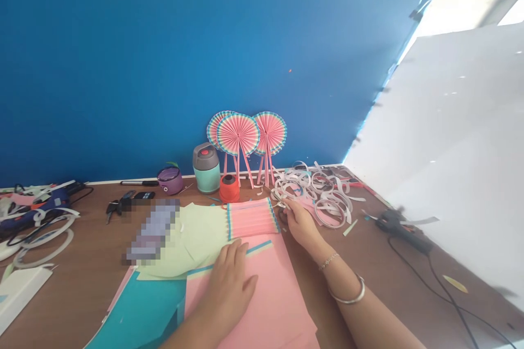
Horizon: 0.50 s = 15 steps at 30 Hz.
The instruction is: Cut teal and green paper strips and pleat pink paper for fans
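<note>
My left hand (231, 281) lies flat on a pink paper sheet (276, 289) with a blue and pale yellow strip along its top edge. Its fingers are stretched out and point at a pleated pink paper piece (251, 218) with blue-edged sides. To the right of that piece, my right hand (302, 223) is closed at the fingertips around what looks like a pair of scissors (275, 194), partly hidden by the fingers. Pale green sheets (202, 234) and a teal sheet (141, 305) lie left of the pink one.
Round pink paper fans (238, 134) stand against the blue board. Before them are a mint jar (207, 177), a red-orange container (229, 190) and a purple cup (170, 181). Curled white strips (327, 196) heap beyond my right hand. A corded dark tool (403, 232) lies right.
</note>
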{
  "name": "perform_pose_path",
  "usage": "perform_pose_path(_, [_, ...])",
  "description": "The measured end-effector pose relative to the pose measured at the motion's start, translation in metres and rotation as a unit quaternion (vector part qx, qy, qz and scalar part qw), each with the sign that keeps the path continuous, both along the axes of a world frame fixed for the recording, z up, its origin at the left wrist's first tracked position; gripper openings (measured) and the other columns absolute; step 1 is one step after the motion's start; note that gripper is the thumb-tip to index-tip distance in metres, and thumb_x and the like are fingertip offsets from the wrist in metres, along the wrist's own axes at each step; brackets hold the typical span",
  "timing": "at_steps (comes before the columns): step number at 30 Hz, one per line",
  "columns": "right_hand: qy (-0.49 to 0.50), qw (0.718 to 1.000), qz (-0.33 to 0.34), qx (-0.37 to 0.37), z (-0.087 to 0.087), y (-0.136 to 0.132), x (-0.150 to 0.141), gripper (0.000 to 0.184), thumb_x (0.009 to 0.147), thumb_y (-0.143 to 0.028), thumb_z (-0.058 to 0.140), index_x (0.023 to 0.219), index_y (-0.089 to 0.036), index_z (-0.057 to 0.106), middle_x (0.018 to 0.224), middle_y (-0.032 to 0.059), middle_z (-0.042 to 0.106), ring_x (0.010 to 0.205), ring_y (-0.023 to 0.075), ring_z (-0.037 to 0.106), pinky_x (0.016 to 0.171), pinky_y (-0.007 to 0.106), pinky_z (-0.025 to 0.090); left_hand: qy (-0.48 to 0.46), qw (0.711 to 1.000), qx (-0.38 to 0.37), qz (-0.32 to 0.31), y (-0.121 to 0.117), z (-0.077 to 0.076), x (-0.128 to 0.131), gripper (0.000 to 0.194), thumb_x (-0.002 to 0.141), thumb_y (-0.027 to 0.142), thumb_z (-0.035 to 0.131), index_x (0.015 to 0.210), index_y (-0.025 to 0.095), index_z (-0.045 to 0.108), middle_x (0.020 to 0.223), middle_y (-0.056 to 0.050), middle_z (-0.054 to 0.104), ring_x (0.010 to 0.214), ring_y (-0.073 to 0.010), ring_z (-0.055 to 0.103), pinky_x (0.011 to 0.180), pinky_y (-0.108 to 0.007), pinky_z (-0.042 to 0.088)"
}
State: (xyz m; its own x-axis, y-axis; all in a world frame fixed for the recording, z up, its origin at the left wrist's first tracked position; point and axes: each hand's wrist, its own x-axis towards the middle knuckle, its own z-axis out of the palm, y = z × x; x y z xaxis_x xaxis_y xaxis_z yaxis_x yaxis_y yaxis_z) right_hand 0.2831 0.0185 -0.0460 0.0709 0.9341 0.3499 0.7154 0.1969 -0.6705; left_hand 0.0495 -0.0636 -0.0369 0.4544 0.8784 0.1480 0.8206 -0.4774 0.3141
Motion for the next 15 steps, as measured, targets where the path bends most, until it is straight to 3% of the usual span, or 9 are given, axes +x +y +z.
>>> perform_pose_path(6, [-0.007, 1.0, 0.023, -0.003, 0.001, 0.001, -0.002, 0.041, 0.079, -0.014, 0.04, 0.116, -0.015, 0.056, 0.109, 0.0112, 0.064, 0.099, 0.0231, 0.058, 0.087, 0.037, 0.044, -0.035, 0.995, -0.05, 0.077, 0.007, 0.006, -0.003, 0.051, 0.072, 0.023, 0.053, 0.121, 0.013, 0.047, 0.113, -0.014, 0.057, 0.105, -0.0282, 0.05, 0.086, -0.042, 0.04])
perform_pose_path(10, [-0.016, 0.999, 0.035, 0.018, 0.005, -0.001, -0.007, 0.043, 0.079, -0.013, 0.04, 0.119, -0.014, 0.054, 0.11, 0.0119, 0.063, 0.1, 0.0234, 0.057, 0.087, 0.039, 0.044, -0.126, 0.982, -0.116, 0.084, 0.013, 0.008, -0.007, 0.025, 0.071, 0.016, 0.048, 0.094, 0.017, 0.058, 0.091, -0.006, 0.061, 0.087, -0.0199, 0.056, 0.076, -0.03, 0.042])
perform_pose_path(13, [-0.007, 0.996, 0.045, 0.072, 0.008, -0.003, -0.01, 0.038, 0.08, -0.018, 0.043, 0.116, -0.016, 0.057, 0.113, 0.0119, 0.061, 0.109, 0.0242, 0.052, 0.095, 0.042, 0.039, -0.202, 0.962, -0.153, 0.106, 0.02, 0.012, -0.009, 0.007, 0.07, 0.021, 0.048, 0.066, 0.019, 0.053, 0.063, 0.002, 0.051, 0.063, -0.0152, 0.05, 0.06, -0.025, 0.036])
perform_pose_path(15, [0.046, 0.995, 0.048, 0.08, 0.012, -0.005, -0.011, 0.032, 0.083, -0.029, 0.046, 0.111, -0.017, 0.06, 0.113, 0.011, 0.061, 0.11, 0.024, 0.051, 0.096, 0.04, 0.038, -0.29, 0.935, -0.163, 0.121, 0.024, 0.018, -0.011, 0.013, 0.07, 0.028, 0.051, 0.06, 0.02, 0.048, 0.055, 0.006, 0.041, 0.055, -0.0126, 0.043, 0.055, -0.023, 0.032])
